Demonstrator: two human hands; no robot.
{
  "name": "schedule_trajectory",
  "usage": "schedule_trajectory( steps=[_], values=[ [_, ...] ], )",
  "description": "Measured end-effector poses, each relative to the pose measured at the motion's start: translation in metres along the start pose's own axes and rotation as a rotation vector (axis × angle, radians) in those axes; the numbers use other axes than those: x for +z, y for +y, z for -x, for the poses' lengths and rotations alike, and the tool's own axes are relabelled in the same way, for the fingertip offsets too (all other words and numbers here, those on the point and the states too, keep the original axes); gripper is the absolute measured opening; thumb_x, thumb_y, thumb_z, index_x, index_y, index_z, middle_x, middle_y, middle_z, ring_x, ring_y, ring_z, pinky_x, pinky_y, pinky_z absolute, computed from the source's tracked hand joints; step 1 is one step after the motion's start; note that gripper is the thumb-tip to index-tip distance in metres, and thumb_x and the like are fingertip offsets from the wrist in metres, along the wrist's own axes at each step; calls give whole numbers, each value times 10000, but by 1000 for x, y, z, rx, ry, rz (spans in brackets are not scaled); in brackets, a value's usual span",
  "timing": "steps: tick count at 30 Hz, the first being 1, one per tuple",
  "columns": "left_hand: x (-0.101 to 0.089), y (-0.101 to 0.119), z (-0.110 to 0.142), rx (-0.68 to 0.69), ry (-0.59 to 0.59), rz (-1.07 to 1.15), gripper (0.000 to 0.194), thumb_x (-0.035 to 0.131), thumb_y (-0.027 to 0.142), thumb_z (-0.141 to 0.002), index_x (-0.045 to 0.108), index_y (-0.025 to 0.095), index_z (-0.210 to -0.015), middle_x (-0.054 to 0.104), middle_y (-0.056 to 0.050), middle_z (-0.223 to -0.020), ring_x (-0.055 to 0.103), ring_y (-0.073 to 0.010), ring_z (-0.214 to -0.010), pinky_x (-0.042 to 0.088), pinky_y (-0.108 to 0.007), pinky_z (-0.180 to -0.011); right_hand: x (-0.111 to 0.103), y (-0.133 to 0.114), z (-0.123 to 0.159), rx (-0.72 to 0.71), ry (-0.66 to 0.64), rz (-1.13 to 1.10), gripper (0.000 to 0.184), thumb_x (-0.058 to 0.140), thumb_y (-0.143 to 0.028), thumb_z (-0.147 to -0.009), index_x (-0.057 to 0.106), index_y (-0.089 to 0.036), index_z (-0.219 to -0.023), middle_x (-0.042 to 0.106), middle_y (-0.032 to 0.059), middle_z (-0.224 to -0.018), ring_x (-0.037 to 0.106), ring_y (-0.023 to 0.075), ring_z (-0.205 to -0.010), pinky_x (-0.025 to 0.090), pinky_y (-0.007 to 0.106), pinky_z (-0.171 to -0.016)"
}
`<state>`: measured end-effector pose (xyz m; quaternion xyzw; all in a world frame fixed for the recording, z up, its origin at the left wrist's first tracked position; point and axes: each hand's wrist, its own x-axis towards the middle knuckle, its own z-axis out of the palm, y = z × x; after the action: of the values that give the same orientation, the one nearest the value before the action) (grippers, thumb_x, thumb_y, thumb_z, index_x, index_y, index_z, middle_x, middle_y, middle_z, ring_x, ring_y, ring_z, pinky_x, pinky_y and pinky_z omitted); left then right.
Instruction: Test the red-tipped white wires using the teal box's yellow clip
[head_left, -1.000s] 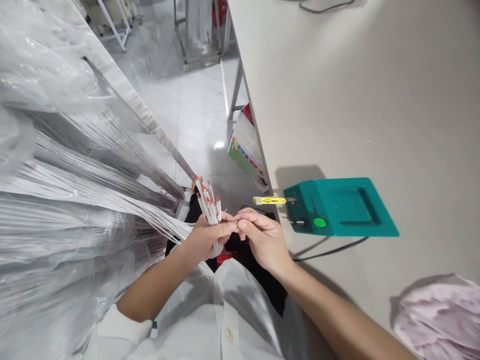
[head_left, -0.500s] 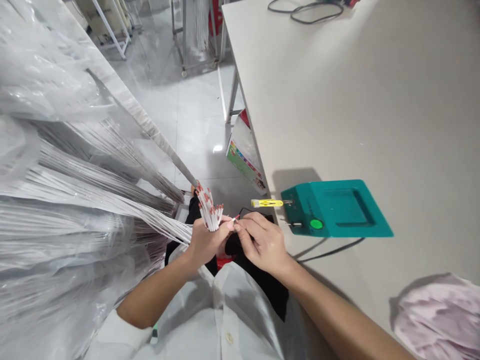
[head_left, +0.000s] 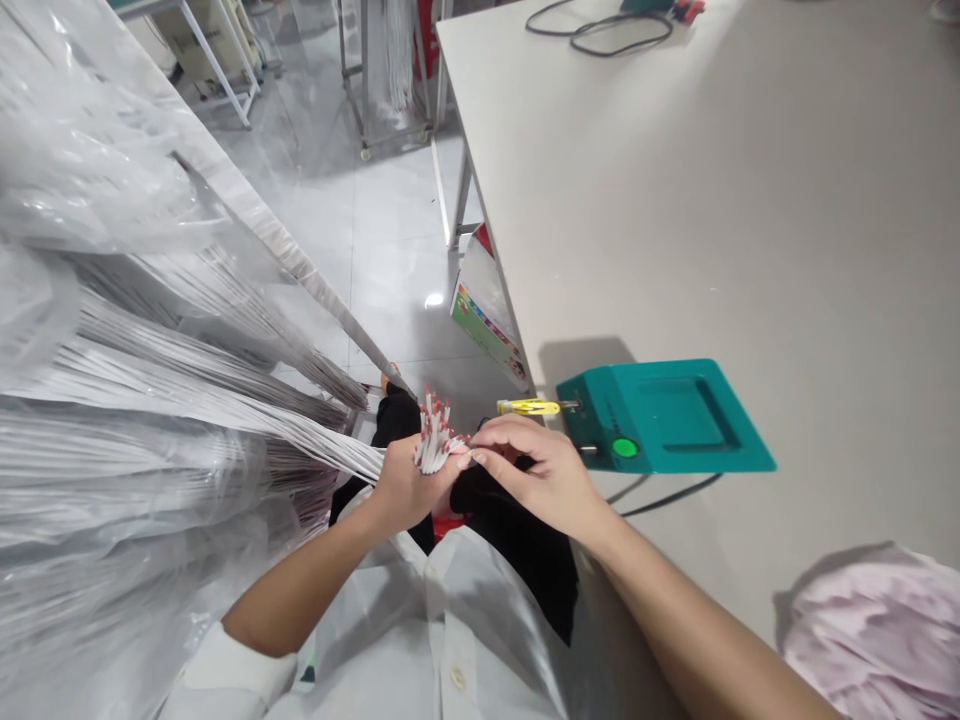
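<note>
My left hand (head_left: 401, 487) is closed around a bundle of thin white wires (head_left: 433, 447), whose red-tipped ends stand up above the thumb. From behind that hand the white wires run off to the left. The thumb and forefinger of my right hand (head_left: 551, 475) pinch at the end of one wire beside my left thumb; the tip itself is mostly covered. Just right of this hand, at the table's edge, sits a green device (head_left: 701, 420) with a round green button (head_left: 625, 448). A yellow tool (head_left: 529, 407) sticks out from its front towards my hands.
Plastic-covered bundles of white wires (head_left: 112, 480) fill the left side along a slanting rail (head_left: 300, 265). The pale table (head_left: 675, 220) spans the right, with a pink cloth (head_left: 874, 630) and a black cable (head_left: 622, 45). A printed box (head_left: 487, 320) stands below its edge.
The bundle's red tips have shifted right and lower, closer to my right fingers. My right hand has turned slightly, and the single wire end that showed between the hands is now mostly covered.
</note>
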<state>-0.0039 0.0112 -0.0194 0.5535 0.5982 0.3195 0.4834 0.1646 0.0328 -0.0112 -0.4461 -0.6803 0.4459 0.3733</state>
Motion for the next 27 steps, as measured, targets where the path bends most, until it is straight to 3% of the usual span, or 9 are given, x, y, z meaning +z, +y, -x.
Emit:
schedule_trajectory(
  steps=[4,8,11,14,17,20,23,27],
  values=[
    [-1,-9,2,234,-75,-170,198,534,295,-788,646,145,-724,640,-42,-685,573,-142,-636,449,-241,-612,-6,-7,0,50,-114,138,144,518,-163,-738,575,-173,-606,585,27,-676,514,107,-578,405,228,-531],
    [-6,-12,2,493,-202,-262,168,483,211,-793,640,154,-775,657,-66,-752,589,-147,-680,451,-239,-634,-10,-8,1,288,-307,205,123,490,-150,-687,540,-171,-577,550,-1,-584,474,102,-535,353,223,-501],
    [-10,-12,2,454,-257,-192,174,487,224,-800,645,151,-790,664,-69,-753,599,-146,-678,460,-243,-642,-12,-6,-1,457,-435,-18,130,483,-223,-716,544,-164,-617,561,2,-580,491,106,-534,370,221,-501],
    [-11,-9,3,258,-274,-56,191,528,277,-797,654,142,-749,666,-62,-731,605,-150,-676,471,-253,-656,-11,-4,-3,551,-486,-257,186,516,-331,-737,540,-158,-672,567,7,-581,512,110,-534,406,226,-510],
    [-11,-1,4,54,-203,41,159,613,288,-739,666,141,-714,676,-48,-723,615,-161,-706,481,-263,-688,-7,-1,-3,547,-403,-246,210,548,-363,-746,540,-163,-685,575,4,-569,523,110,-524,422,229,-510],
    [-9,8,3,-63,-110,91,100,636,235,-697,682,147,-704,677,-33,-697,614,-158,-685,480,-252,-651,-3,1,0,438,-158,-176,227,541,-388,-787,565,-174,-712,583,3,-572,548,120,-539,447,240,-525],
    [-9,12,1,-84,-81,147,107,630,238,-696,686,146,-700,640,-16,-612,580,-133,-587,451,-232,-553,2,-2,4,287,33,-305,309,493,-459,-828,614,-178,-873,626,32,-665,586,137,-572,499,282,-561],
    [-9,14,0,-65,-53,208,153,628,290,-708,672,144,-699,546,15,-495,504,-101,-488,391,-215,-470,11,-5,8,116,76,-307,203,605,-383,-780,641,-205,-872,645,58,-844,596,132,-593,522,291,-542]
  ],
)
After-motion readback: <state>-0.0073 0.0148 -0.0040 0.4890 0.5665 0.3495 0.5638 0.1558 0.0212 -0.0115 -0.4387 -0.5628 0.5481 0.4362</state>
